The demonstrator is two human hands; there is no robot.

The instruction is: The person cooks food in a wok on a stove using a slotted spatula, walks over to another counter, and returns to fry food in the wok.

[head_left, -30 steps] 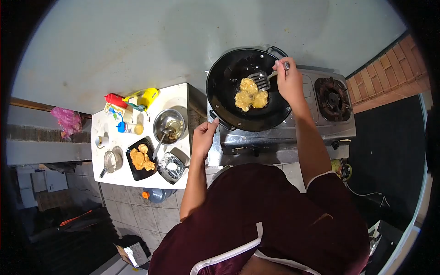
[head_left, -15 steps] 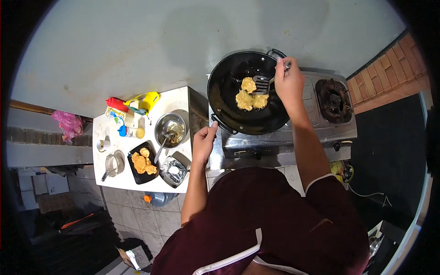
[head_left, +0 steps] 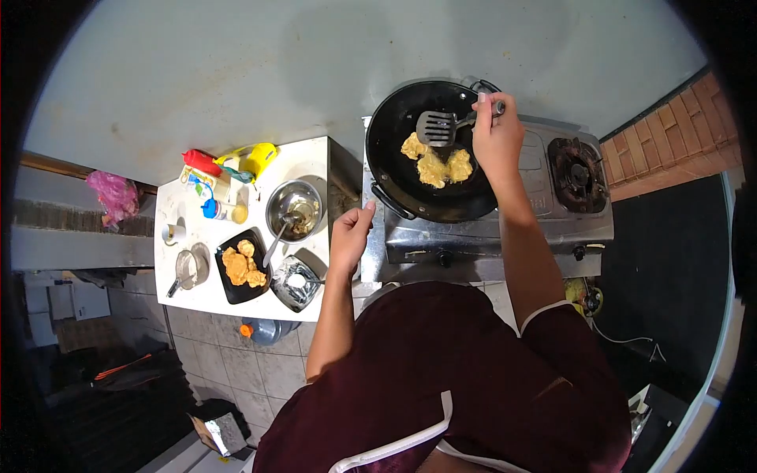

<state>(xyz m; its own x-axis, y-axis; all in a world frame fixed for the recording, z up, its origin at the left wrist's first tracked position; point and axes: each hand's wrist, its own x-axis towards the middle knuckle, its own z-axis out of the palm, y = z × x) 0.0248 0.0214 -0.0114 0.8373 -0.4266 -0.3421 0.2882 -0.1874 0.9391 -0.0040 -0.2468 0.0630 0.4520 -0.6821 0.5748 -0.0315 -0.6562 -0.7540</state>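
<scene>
My right hand (head_left: 498, 142) is closed around the handle of a slotted spatula (head_left: 436, 128). The spatula's dark blade is over the black wok (head_left: 394, 177), just above the frying pieces. Several battered golden pieces (head_left: 432, 167) lie close together in the wok. My left hand (head_left: 349, 238) has its fingers curled and thumb up, with nothing visible in it. It is just left of the wok's near side handle (head_left: 392, 202), with a small gap between them.
The wok sits on a steel gas stove (head_left: 473, 256), with a second burner (head_left: 578, 175) at right. The white table (head_left: 177, 209) at left bears a black dish of fried pieces (head_left: 230, 293), a steel bowl with a ladle (head_left: 277, 197), a glass bowl (head_left: 288, 303) and bottles.
The spatula has lifted and shifted up and left from beside the pieces, its blade turned. The wok has moved slightly, and its near handle is now apart from my left thumb.
</scene>
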